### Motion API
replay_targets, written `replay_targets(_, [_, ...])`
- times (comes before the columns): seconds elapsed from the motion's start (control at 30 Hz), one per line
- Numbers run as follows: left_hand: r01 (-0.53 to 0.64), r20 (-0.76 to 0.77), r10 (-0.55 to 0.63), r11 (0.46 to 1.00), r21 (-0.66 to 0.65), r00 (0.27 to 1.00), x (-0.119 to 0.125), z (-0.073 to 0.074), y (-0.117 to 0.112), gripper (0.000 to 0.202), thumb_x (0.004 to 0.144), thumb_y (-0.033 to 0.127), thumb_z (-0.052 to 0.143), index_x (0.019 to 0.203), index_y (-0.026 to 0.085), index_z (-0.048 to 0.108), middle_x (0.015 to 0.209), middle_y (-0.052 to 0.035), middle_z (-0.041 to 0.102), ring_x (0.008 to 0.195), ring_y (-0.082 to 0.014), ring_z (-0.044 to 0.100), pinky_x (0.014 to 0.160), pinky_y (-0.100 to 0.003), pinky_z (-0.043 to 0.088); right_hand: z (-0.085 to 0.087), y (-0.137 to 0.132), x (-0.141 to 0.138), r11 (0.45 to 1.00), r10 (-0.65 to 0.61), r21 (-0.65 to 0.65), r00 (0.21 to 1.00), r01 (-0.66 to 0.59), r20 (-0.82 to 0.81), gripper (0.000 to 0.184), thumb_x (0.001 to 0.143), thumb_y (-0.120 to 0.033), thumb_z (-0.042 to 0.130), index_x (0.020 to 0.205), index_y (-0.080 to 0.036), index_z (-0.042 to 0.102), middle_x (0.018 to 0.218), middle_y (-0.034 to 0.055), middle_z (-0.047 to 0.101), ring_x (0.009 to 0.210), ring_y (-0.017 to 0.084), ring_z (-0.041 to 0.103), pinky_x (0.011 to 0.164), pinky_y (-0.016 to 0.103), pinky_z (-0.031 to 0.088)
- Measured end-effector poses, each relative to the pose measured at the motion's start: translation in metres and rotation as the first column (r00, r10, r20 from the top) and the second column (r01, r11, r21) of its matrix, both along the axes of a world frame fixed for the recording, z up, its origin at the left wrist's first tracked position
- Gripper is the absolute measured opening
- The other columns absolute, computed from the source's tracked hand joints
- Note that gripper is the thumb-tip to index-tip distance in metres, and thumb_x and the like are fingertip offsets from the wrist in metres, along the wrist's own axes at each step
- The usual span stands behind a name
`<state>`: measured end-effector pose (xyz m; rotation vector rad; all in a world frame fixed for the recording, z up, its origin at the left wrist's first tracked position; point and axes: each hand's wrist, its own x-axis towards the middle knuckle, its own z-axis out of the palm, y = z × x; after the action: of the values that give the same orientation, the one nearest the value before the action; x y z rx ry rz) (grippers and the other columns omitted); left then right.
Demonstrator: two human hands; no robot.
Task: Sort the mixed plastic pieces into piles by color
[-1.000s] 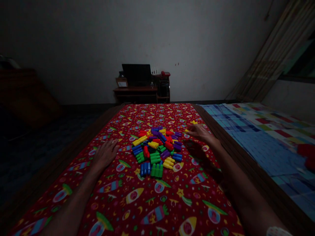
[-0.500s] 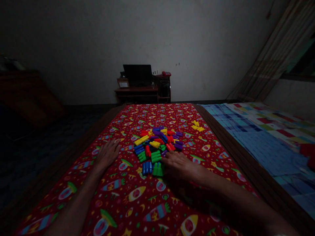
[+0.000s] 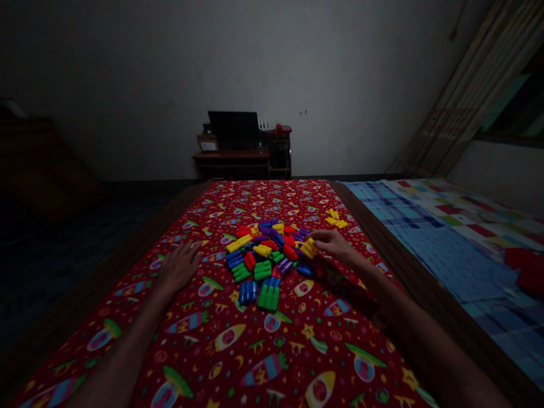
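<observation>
A heap of plastic building blocks (image 3: 267, 255) in red, yellow, blue, green and purple lies in the middle of a red rocket-patterned cloth (image 3: 238, 345). My right hand (image 3: 334, 243) is just right of the heap, fingers closed on a yellow block (image 3: 309, 248) lifted slightly off the cloth. A separate yellow block (image 3: 335, 219) lies alone farther back on the right. My left hand (image 3: 181, 266) rests flat on the cloth left of the heap, fingers spread, holding nothing.
A dark wooden edge (image 3: 369, 226) borders the cloth on the right, and a blue checked mat (image 3: 446, 238) lies beyond it. A low desk with a dark screen (image 3: 236, 133) stands against the far wall. A curtain (image 3: 476, 96) hangs at the right.
My right hand left a yellow block at the far right, dipped to the near side of the heap, then rose to the heap's right side holding another yellow block. My left hand stayed flat.
</observation>
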<state>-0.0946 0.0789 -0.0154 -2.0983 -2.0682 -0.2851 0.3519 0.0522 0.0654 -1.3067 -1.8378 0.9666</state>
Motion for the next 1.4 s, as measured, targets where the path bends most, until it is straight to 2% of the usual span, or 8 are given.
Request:
replay_targets(0.2, [-0.003,0.003,0.003,0.999,-0.041,1.0,0.001,0.003,0.0,0.057,0.094,0.038,0.022,0.138,0.015,0.049,0.146,-0.0134,0.047,0.133,-0.0316,0.042,0.108,-0.049,0.033,-0.014,0.026,0.048,0.914,-0.405,-0.014,0.913,0.405,-0.045,0.037,0.077,-0.024,0.052,0.107,-0.01,0.067,0.089,0.0085,0.072,0.072,0.018,0.066,0.064,0.026,0.05])
replay_targets(0.37, [0.007,0.0,-0.007,1.0,-0.03,1.0,0.004,0.006,-0.001,0.054,0.094,0.035,0.024,0.138,0.017,0.05,0.144,-0.0121,0.049,0.131,-0.0301,0.045,0.107,-0.047,0.035,-0.026,0.03,0.062,0.778,-0.603,0.321,0.786,0.54,0.14,0.039,0.082,-0.028,0.055,0.116,-0.011,0.065,0.106,0.0148,0.071,0.095,0.024,0.065,0.085,0.035,0.049])
replay_targets(0.53, [-0.023,-0.013,0.022,0.999,-0.044,1.0,0.006,0.006,-0.002,0.055,0.094,0.036,0.024,0.139,0.017,0.048,0.145,-0.0124,0.048,0.133,-0.0307,0.043,0.108,-0.048,0.033,-0.02,0.017,0.013,0.916,-0.278,0.37,0.911,0.156,0.305,0.028,0.091,-0.026,0.046,0.099,-0.016,0.071,0.095,0.0088,0.072,0.085,0.019,0.066,0.077,0.026,0.046])
replay_targets(0.67, [-0.011,-0.03,0.01,0.999,-0.039,1.0,0.004,0.003,-0.002,0.056,0.094,0.037,0.023,0.14,0.016,0.047,0.146,-0.0115,0.047,0.135,-0.0296,0.04,0.111,-0.045,0.031,-0.017,0.015,-0.028,0.962,-0.072,0.255,0.82,-0.093,0.567,0.023,0.09,-0.028,0.052,0.096,-0.016,0.071,0.091,0.0091,0.071,0.082,0.019,0.063,0.068,0.024,0.04])
replay_targets(0.87, [-0.007,-0.05,0.006,1.0,-0.02,0.999,-0.001,0.0,0.001,0.057,0.095,0.039,0.021,0.141,0.018,0.046,0.146,-0.0112,0.047,0.134,-0.0294,0.042,0.109,-0.045,0.033,-0.013,0.03,-0.032,0.981,-0.031,0.165,0.754,-0.104,0.657,0.033,0.086,-0.035,0.061,0.111,-0.014,0.064,0.104,0.0131,0.067,0.092,0.022,0.061,0.071,0.025,0.04])
replay_targets(1.07, [0.008,-0.031,-0.008,1.0,-0.02,0.999,-0.001,0.0,0.001,0.057,0.095,0.038,0.02,0.139,0.017,0.049,0.144,-0.0105,0.049,0.134,-0.0285,0.043,0.11,-0.044,0.033,-0.025,0.029,-0.039,0.96,-0.111,0.275,0.821,-0.058,0.559,0.025,0.085,-0.017,0.056,0.109,-0.013,0.063,0.101,0.0116,0.066,0.091,0.019,0.058,0.076,0.026,0.041])
replay_targets(1.3, [0.018,-0.033,-0.018,1.0,0.0,0.999,-0.004,-0.003,0.002,0.056,0.095,0.038,0.023,0.139,0.016,0.049,0.145,-0.0119,0.048,0.134,-0.0298,0.043,0.109,-0.047,0.034,-0.01,0.038,-0.028,0.993,-0.023,0.103,0.796,-0.05,0.605,0.017,0.077,-0.027,0.065,0.073,-0.012,0.068,0.062,0.0015,0.059,0.056,0.01,0.046,0.05,0.022,0.026])
replay_targets(1.4, [0.019,-0.035,-0.019,1.0,0.001,0.999,-0.006,-0.005,0.003,0.056,0.095,0.039,0.023,0.139,0.016,0.048,0.146,-0.0128,0.047,0.134,-0.0305,0.043,0.109,-0.048,0.034,-0.004,0.05,-0.002,0.99,-0.111,0.135,0.843,0.046,0.527,0.022,0.075,-0.031,0.064,0.068,-0.011,0.068,0.054,-0.0024,0.052,0.051,0.008,0.042,0.048,0.022,0.023])
